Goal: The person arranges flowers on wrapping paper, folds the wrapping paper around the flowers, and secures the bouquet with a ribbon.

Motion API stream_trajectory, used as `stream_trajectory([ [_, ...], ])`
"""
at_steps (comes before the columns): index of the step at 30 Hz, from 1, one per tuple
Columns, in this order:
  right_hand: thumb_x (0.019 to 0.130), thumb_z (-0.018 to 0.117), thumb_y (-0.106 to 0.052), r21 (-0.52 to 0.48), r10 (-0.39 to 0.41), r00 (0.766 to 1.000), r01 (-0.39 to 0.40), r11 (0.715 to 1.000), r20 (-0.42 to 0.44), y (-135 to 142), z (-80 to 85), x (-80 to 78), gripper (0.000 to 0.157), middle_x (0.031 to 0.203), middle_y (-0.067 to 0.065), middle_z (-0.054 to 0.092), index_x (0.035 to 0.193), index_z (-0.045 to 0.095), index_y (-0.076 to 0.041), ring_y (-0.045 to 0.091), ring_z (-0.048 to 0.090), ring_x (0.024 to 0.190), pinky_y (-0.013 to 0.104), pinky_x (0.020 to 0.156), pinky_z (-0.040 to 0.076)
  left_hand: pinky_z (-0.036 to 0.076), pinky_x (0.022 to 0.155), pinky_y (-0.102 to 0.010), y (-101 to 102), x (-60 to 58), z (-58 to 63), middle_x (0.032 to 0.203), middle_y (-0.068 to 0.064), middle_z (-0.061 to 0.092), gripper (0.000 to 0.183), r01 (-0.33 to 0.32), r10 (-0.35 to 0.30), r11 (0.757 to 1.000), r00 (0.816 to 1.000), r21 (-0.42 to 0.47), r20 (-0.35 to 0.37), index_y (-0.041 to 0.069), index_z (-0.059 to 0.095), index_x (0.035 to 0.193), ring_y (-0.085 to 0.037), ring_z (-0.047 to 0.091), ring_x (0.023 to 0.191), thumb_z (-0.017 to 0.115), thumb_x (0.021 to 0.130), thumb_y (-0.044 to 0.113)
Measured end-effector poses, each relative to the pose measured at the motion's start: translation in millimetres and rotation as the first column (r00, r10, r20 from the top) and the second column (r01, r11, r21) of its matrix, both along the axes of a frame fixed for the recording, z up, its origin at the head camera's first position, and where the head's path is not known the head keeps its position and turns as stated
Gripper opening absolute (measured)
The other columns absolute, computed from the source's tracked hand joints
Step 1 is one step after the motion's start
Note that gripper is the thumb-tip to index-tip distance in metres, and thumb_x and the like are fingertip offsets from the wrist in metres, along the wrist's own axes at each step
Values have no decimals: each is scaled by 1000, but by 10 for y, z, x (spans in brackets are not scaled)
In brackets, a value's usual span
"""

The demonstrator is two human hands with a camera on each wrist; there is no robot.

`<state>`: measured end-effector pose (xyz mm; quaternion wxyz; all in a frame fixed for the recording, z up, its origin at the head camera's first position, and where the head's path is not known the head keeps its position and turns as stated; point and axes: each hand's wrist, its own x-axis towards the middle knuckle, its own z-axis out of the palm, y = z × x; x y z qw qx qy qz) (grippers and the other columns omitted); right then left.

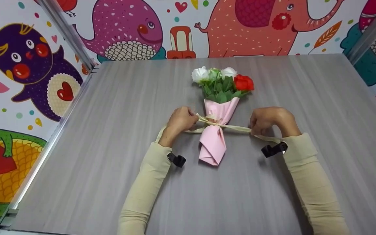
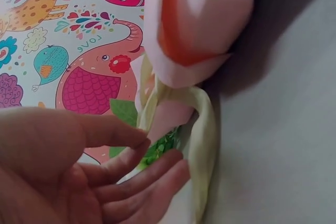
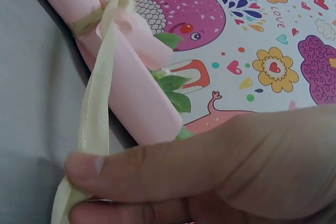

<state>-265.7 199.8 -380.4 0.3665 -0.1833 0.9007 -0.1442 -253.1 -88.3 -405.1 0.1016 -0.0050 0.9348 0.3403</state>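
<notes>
A bouquet wrapped in pink paper (image 1: 212,147) lies on the table, its blooms toward the far side. White roses (image 1: 200,74), a pale green bloom and a red rose (image 1: 243,83) stand out over green leaves (image 1: 222,89). A cream ribbon (image 1: 237,128) circles the narrow waist of the wrap. Left of the waist, my left hand (image 1: 182,119) pinches a piece of ribbon between thumb and index finger, the other fingers loosely bent. On the opposite side, my right hand (image 1: 271,119) pinches the other length (image 3: 97,103), stretched from the waist. The ribbon's crossing is partly hidden in the wrist views.
The grey wood-grain table (image 1: 109,147) extends around the bouquet. Cartoon-printed panels (image 1: 184,42) stand behind and at the sides, with metal posts (image 1: 67,32) at the corners. Black wrist cameras (image 1: 274,149) sit at both cream sleeves (image 1: 147,178).
</notes>
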Motion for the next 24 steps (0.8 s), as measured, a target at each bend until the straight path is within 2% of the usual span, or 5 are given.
stream_trajectory([
  [4,89,70,-16,0,-4,1000,4,1000,5,-6,6,-1,12,74,-2,62,93,73,-5,13,56,72,27,67,46,44,61,-25,12,10,-3,73,-3,68,15,15,-16,998,1000,-57,-3,7,69,89,-17,63,66,64,92,21],
  [7,88,72,-17,-4,-12,1000,12,1000,-4,-22,21,10,14,77,-1,65,93,73,-5,13,58,73,27,68,47,52,80,-32,36,24,9,99,-10,75,24,61,-62,994,998,-92,-9,5,71,104,-25,70,93,65,95,26],
  [12,90,72,-25,-5,-6,998,6,1000,-70,-55,56,36,27,98,7,72,108,73,-4,18,62,86,35,78,51,44,111,-43,99,70,52,138,-15,62,48,194,-201,978,975,-78,-95,5,57,139,-32,55,132,67,96,24],
  [19,94,68,-30,-34,16,990,-21,999,-139,-142,86,53,39,121,17,69,121,68,-2,29,64,107,50,96,51,48,100,-48,214,138,96,127,-17,64,36,397,-438,897,855,-193,-277,9,69,128,-35,60,118,67,92,6],
  [24,94,69,-29,-69,-17,986,5,998,-168,-231,42,48,34,110,13,69,116,69,-3,23,61,94,40,85,52,52,93,-46,219,156,96,114,-16,69,32,345,-380,924,881,-167,-282,5,71,121,-32,65,107,68,89,4],
])
